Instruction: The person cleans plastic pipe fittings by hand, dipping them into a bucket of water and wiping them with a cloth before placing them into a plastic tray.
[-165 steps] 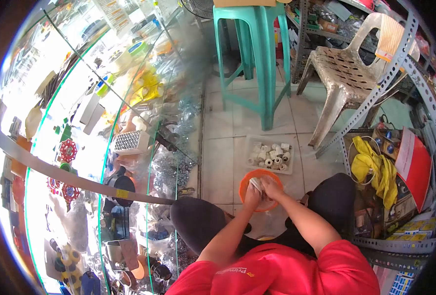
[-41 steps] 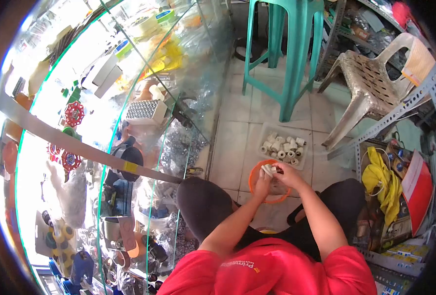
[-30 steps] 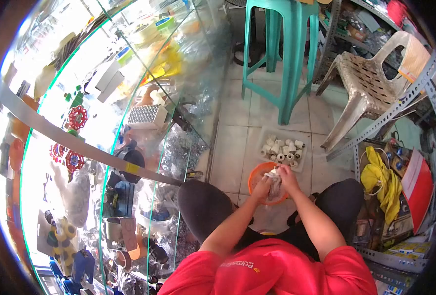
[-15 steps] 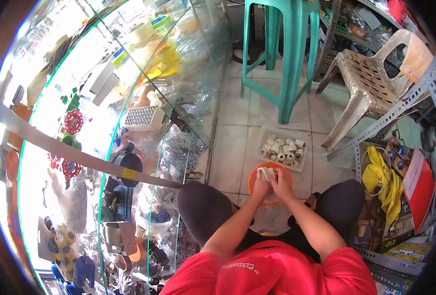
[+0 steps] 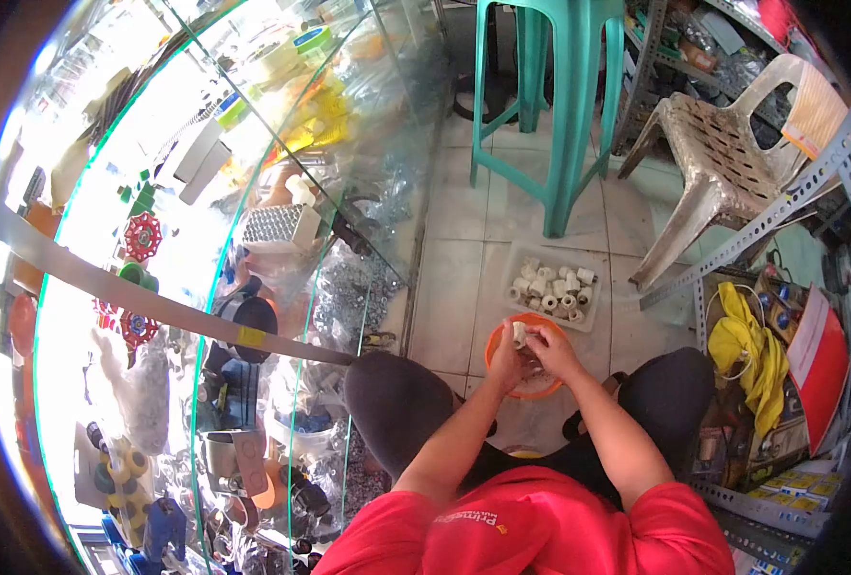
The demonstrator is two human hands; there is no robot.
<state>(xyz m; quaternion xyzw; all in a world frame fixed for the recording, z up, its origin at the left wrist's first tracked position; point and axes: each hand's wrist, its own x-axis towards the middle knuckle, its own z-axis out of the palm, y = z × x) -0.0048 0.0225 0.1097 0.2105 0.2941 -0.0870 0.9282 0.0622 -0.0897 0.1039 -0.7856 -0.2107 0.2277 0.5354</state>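
Observation:
Over the orange basin [image 5: 547,391], my left hand [image 5: 507,362] is closed around a small white pipe fitting [image 5: 519,334]. My right hand [image 5: 555,353] meets it from the other side, its fingers bent against the fitting. Both hands hide part of the basin's rim and its inside. Just beyond the basin, a clear plastic tray [image 5: 593,268] on the tiled floor holds many similar white fittings [image 5: 540,280], some with dark or metallic openings.
A glass display case [image 5: 349,192] full of hardware runs along the left. Ahead stands a green plastic stool [image 5: 559,172], with a worn plastic chair [image 5: 722,153] to its right. Metal shelving [image 5: 770,225] lines the right side, near a yellow cloth [image 5: 742,345].
The fitting now stands more upright in my left hand, its end showing. My right hand has shifted slightly to the right, with its fingers bent over toward the fitting.

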